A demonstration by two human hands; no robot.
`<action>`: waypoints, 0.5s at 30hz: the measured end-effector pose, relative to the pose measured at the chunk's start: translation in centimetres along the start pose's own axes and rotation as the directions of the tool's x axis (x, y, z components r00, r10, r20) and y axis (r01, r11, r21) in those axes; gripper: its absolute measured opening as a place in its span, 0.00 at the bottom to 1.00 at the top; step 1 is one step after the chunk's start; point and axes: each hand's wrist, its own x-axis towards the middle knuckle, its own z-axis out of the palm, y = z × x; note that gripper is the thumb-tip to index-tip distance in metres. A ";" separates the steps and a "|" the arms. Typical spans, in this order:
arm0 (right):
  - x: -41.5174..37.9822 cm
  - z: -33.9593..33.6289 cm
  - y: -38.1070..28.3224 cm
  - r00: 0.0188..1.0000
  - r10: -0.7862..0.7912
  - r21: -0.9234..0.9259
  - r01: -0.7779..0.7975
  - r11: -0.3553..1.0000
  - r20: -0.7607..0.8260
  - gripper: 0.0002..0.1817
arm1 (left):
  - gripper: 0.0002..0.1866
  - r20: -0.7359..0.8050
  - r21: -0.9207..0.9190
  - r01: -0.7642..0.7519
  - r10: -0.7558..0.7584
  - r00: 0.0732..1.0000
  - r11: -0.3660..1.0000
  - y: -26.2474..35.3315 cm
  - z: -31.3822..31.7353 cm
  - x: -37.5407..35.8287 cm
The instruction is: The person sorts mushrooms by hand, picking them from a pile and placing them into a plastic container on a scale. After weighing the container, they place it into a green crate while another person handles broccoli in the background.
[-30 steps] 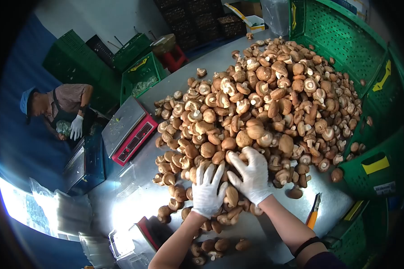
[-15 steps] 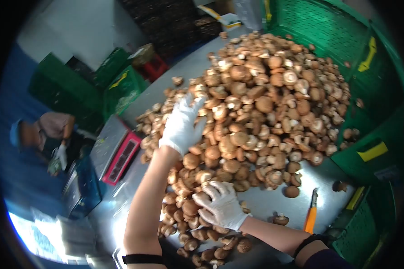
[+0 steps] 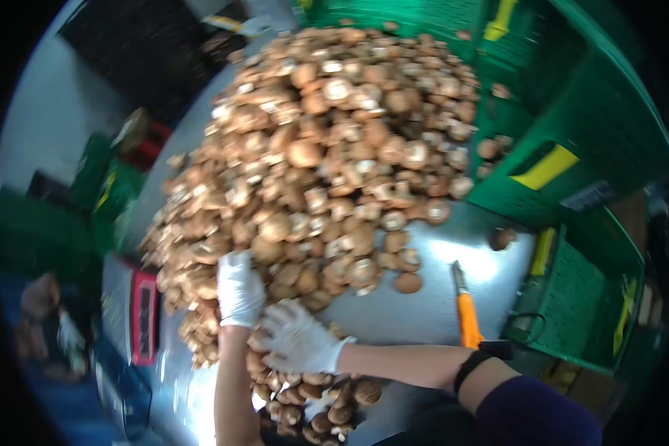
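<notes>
The smooth metal table [image 3: 394,320] carries a broad heap of mushrooms [image 3: 334,156], probably so that it lies within reach of both hands; the large green crate [image 3: 609,141] stands against the heap's far right side, perhaps to keep it from spreading, its hard plastic wall pierced by a yellow-rimmed handle slot; another green crate [image 3: 587,312] sits lower at the right, and a red-framed scale [image 3: 143,316] is near the heap's left side; a blurred co-worker [image 3: 52,327] is beyond it. The left hand [image 3: 240,290], in a thin, wrinkled white glove, reaches into the heap's near edge, its fingertips hidden, so I cannot tell whether it grips; the right hand [image 3: 297,338], gloved alike, curves over mushrooms just beside it, its grasp unclear; the slim knife [image 3: 467,316] lies apart from the heap, its orange handle towards the right forearm, likely for easy reach; the caps look rounded, brown and matt, the stems pale and stubby.
</notes>
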 end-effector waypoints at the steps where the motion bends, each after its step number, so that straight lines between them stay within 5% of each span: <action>1: -0.2 0.2 -0.2 1.000 -0.010 -0.056 0.011 0.998 0.028 0.26 | 0.19 0.036 -0.143 0.038 -0.033 0.999 0.989 0.4 -0.9 -0.8; 4: -1.5 0.5 -1.4 0.992 -0.051 -0.186 0.071 0.980 0.113 0.32 | 0.15 0.090 -0.449 0.267 -0.255 0.963 0.853 0.6 -5.1 -2.7; 6: -1.9 -0.8 -1.9 0.991 -0.104 -0.127 0.114 0.985 0.084 0.32 | 0.15 0.146 -0.769 0.390 -0.455 0.878 0.506 -0.1 -6.4 -4.4; 8: -2.1 -1.2 -1.6 0.992 -0.115 -0.142 0.122 0.982 0.054 0.33 | 0.15 0.224 -0.957 0.288 -0.530 0.818 0.041 -0.3 -7.1 -7.2; 9: -2.3 -1.5 -1.3 0.991 -0.118 -0.164 0.127 0.978 0.063 0.34 | 0.15 0.259 -0.964 0.186 -0.522 0.813 -0.189 -0.2 -7.5 -8.6; 11: -2.1 -2.4 -0.9 0.989 -0.119 -0.235 0.137 0.962 0.089 0.33 | 0.21 0.467 -0.836 0.110 -0.593 0.656 -0.537 2.5 -9.4 -11.0; 13: -1.9 -3.1 -1.3 0.989 0.043 -0.204 -0.014 0.979 0.139 0.25 | 0.23 0.588 -0.708 0.054 -0.547 0.596 -0.704 3.3 -9.7 -14.1; 15: -1.6 -3.0 -1.8 0.993 0.115 -0.138 -0.113 0.984 0.007 0.16 | 0.26 0.560 -0.652 -0.009 -0.490 0.668 -0.758 5.1 -9.9 -16.9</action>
